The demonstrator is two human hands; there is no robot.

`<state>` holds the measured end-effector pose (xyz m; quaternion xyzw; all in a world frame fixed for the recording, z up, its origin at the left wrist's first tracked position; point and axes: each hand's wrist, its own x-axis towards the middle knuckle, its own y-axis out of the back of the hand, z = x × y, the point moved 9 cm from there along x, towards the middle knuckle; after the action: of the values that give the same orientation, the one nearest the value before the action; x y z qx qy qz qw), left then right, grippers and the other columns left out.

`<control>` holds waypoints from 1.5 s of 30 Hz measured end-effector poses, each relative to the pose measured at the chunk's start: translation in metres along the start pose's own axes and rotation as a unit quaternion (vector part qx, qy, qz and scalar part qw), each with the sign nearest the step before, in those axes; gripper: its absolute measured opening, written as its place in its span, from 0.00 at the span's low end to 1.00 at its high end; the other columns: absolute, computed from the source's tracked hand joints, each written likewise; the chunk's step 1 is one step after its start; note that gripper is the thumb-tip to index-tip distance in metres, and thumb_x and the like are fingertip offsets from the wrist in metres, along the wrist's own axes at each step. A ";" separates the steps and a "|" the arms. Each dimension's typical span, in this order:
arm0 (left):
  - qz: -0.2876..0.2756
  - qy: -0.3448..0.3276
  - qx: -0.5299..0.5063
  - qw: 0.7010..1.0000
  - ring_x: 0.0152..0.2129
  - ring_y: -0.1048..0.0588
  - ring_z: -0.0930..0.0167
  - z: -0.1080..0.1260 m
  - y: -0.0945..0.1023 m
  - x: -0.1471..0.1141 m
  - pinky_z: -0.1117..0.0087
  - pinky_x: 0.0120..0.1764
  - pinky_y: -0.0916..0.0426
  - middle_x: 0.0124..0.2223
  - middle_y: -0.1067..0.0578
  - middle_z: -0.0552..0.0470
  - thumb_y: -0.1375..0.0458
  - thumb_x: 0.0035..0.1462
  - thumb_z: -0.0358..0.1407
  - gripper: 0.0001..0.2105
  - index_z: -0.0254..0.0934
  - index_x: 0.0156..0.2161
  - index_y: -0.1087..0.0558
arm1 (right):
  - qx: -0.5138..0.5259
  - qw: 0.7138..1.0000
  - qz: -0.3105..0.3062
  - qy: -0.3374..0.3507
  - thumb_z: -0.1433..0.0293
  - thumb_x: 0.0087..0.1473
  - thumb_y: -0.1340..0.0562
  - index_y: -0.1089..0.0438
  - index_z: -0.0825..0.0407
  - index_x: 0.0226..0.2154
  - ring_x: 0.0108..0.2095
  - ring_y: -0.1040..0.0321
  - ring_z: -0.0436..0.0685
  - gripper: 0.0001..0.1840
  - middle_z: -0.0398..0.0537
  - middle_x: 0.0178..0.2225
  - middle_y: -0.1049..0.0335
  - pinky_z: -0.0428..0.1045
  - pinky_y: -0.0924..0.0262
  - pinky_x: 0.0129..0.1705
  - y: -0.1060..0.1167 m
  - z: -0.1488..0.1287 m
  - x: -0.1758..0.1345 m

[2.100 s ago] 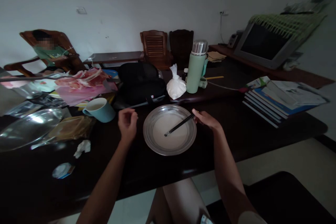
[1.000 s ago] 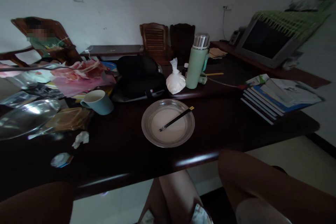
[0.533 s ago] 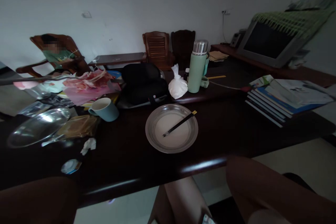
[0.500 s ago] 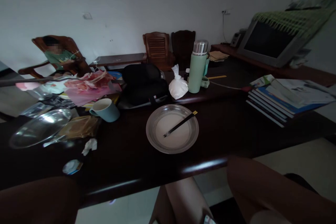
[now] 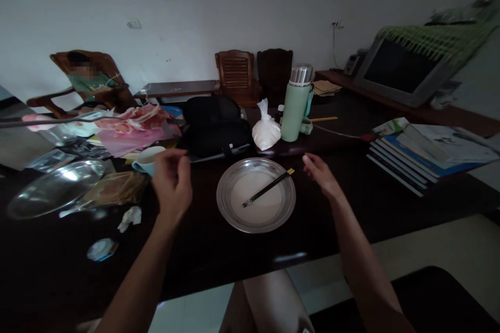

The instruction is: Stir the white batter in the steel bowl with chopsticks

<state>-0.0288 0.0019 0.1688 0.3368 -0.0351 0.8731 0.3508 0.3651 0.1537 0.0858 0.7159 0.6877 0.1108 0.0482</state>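
A shallow metal basin (image 5: 255, 225) holding pale, milky contents stands before me on the dark table. Across it lies a pair of black chopsticks (image 5: 266, 188) with gold ends, tips in the contents and handles on the right rim. My left hand (image 5: 172, 182) hovers left of the basin in front of a light blue mug (image 5: 144, 160), partly covering it. Its fingers are bent, the thumb stands apart, and I see nothing in it. Just right of the chopstick handles is my right hand (image 5: 318, 171), fingers curled close together, with nothing visible in them. Neither hand touches the basin.
Behind the basin stand a tied bag of white powder (image 5: 266, 132) and a green thermos (image 5: 296, 109). A black bag (image 5: 214, 125) lies left of them. Further left are a metal tray (image 5: 54, 192) and crumpled tissue (image 5: 130, 218). Books (image 5: 414, 161) are stacked right. A person (image 5: 89, 88) sits far left.
Both of my hands have come up from below the table edge into view, one on each side of the basin. The basin and chopsticks stay in place; the camera view has shifted slightly.
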 end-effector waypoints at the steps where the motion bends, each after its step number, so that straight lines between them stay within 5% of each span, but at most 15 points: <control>1: -0.027 0.052 -0.018 0.998 0.28 0.27 0.73 -0.018 -0.013 0.003 0.72 0.30 0.30 0.35 0.26 0.52 0.41 0.61 0.39 0.10 0.35 0.43 0.27 | 0.001 0.998 -0.047 -0.037 0.40 0.41 0.34 0.27 0.53 0.38 0.21 0.41 0.50 0.35 0.40 0.20 0.34 0.47 0.49 0.23 -0.016 0.017 0.004; 5: -0.126 0.331 -0.084 0.932 0.15 0.35 0.75 -0.105 -0.066 -0.018 0.76 0.17 0.45 0.22 0.32 0.57 0.41 0.53 0.42 0.10 0.37 0.32 0.31 | 0.038 0.990 -0.124 -0.057 0.41 0.34 0.31 0.26 0.54 0.28 0.21 0.45 0.48 0.33 0.39 0.18 0.37 0.46 0.52 0.24 -0.049 0.028 0.007; 8: -0.143 0.389 -0.129 0.901 0.14 0.36 0.75 -0.136 -0.084 -0.040 0.75 0.18 0.45 0.21 0.33 0.59 0.39 0.48 0.46 0.13 0.38 0.30 0.32 | 0.095 0.985 -0.138 -0.036 0.43 0.34 0.29 0.27 0.53 0.26 0.22 0.45 0.47 0.30 0.40 0.20 0.35 0.46 0.52 0.25 -0.061 0.011 0.004; 15: -0.234 0.316 -0.158 0.906 0.21 0.37 0.75 -0.134 -0.102 -0.053 0.74 0.24 0.43 0.23 0.35 0.58 0.37 0.44 0.55 0.21 0.37 0.26 0.32 | 0.075 0.961 -0.255 0.079 0.43 0.48 0.35 0.26 0.52 0.22 0.22 0.46 0.47 0.28 0.41 0.21 0.39 0.47 0.50 0.26 -0.106 -0.031 0.000; 18: -0.252 0.272 -0.146 0.917 0.22 0.39 0.74 -0.125 -0.104 -0.050 0.73 0.27 0.42 0.24 0.37 0.58 0.37 0.46 0.56 0.23 0.37 0.24 0.34 | 0.052 0.971 -0.197 0.122 0.42 0.47 0.36 0.27 0.52 0.21 0.23 0.44 0.49 0.29 0.43 0.22 0.36 0.48 0.48 0.28 -0.087 -0.037 0.013; 22: -0.271 0.261 -0.149 0.914 0.21 0.43 0.75 -0.119 -0.107 -0.054 0.73 0.25 0.45 0.23 0.40 0.59 0.38 0.48 0.56 0.24 0.38 0.23 0.37 | 0.038 0.987 -0.122 0.097 0.40 0.49 0.39 0.30 0.51 0.18 0.19 0.47 0.49 0.32 0.42 0.18 0.39 0.49 0.49 0.25 -0.051 -0.023 0.022; 28: -0.286 0.251 -0.136 0.915 0.21 0.43 0.74 -0.119 -0.108 -0.055 0.73 0.24 0.46 0.23 0.40 0.58 0.37 0.48 0.55 0.23 0.38 0.23 0.36 | 0.033 0.964 -0.228 0.130 0.39 0.48 0.38 0.27 0.50 0.20 0.21 0.41 0.51 0.31 0.44 0.20 0.33 0.49 0.44 0.26 -0.071 -0.023 0.001; 34: -0.289 0.252 -0.143 0.912 0.21 0.42 0.75 -0.118 -0.108 -0.055 0.74 0.25 0.46 0.22 0.40 0.59 0.37 0.48 0.55 0.23 0.37 0.23 0.36 | 0.060 0.986 -0.100 0.123 0.40 0.50 0.39 0.31 0.50 0.17 0.19 0.45 0.49 0.31 0.42 0.16 0.39 0.48 0.49 0.24 -0.041 -0.018 0.012; 39: -0.290 0.244 -0.140 0.915 0.22 0.42 0.75 -0.115 -0.108 -0.053 0.73 0.25 0.46 0.23 0.40 0.59 0.37 0.48 0.55 0.23 0.37 0.23 0.36 | 0.042 0.963 -0.228 0.136 0.43 0.51 0.39 0.27 0.51 0.19 0.20 0.42 0.50 0.29 0.43 0.19 0.35 0.48 0.46 0.25 -0.069 -0.021 -0.001; 45: -0.293 0.240 -0.131 0.916 0.22 0.42 0.74 -0.115 -0.109 -0.053 0.73 0.25 0.46 0.23 0.40 0.58 0.38 0.47 0.56 0.23 0.37 0.23 0.36 | 0.050 0.987 -0.089 0.123 0.41 0.50 0.40 0.31 0.50 0.17 0.20 0.45 0.50 0.31 0.43 0.18 0.39 0.48 0.48 0.24 -0.039 -0.018 0.013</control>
<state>0.0036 0.0871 0.0289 0.0636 0.0358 0.7734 0.6297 0.3232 0.1666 0.0957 0.6342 0.7540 0.1588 -0.0626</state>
